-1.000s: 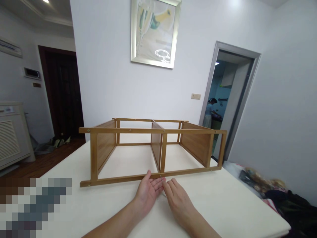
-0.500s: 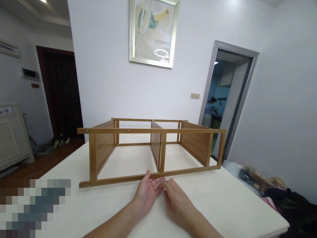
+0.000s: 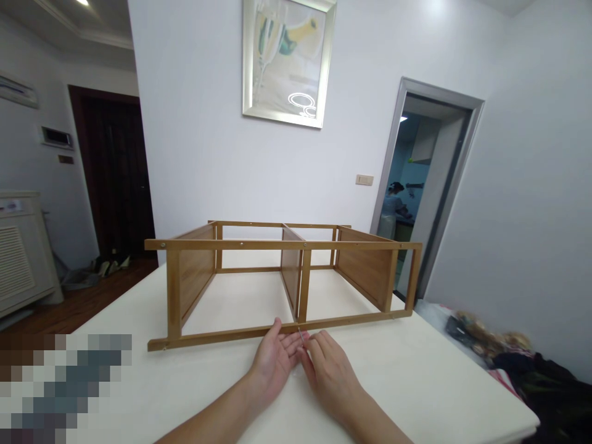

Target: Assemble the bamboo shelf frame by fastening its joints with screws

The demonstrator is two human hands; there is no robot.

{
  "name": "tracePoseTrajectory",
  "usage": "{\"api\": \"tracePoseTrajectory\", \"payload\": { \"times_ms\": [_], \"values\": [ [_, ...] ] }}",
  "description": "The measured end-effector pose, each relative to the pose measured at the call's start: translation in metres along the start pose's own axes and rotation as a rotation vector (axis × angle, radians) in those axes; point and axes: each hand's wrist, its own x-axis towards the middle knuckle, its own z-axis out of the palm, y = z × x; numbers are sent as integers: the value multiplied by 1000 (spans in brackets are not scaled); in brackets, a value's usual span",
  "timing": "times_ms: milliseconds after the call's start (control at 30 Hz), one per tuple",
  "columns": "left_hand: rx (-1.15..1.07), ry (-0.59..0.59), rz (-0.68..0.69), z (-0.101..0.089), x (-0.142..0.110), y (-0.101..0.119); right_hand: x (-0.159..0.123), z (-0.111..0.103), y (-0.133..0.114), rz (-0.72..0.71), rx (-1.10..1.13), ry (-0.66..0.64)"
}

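A brown wooden shelf frame (image 3: 303, 283) lies on its side on the white table (image 3: 439, 370), with three panels between its rails. My right hand (image 3: 330, 373) pinches a thin metal rod-like tool (image 3: 301, 335), whose tip meets the lower front rail (image 3: 231, 333) at the foot of the middle upright. The tool's other end is hidden in my fingers, so I cannot tell its exact kind. Palm up beneath that joint, my left hand (image 3: 275, 364) is open, its thumb up against the rail and its fingers stretched toward the tool.
Screw heads dot the upper front rail (image 3: 259, 245). Clothes and bags (image 3: 518, 364) lie in a heap beyond the table's right edge. A person (image 3: 393, 203) stands through the doorway at right. A framed picture (image 3: 289, 61) hangs on the wall behind; a white cabinet (image 3: 28, 246) is at left.
My right hand's fingers and thumb have shifted slightly around the tool. The left hand and the shelf frame stay in place.
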Motion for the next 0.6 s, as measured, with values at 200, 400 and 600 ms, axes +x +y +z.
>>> {"api": "tracePoseTrajectory", "payload": {
  "times_ms": [200, 400, 600],
  "values": [
    [1, -13, -11, -1, 1, 0, -3, 7, 0, 124, 117, 57],
    [4, -28, -1, 0, 1, 0, -2, 7, -1, 326, 391, 11],
    [-5, -47, 14, -3, 2, -3, -3, 4, 2, 404, 599, -53]
  ]
}}
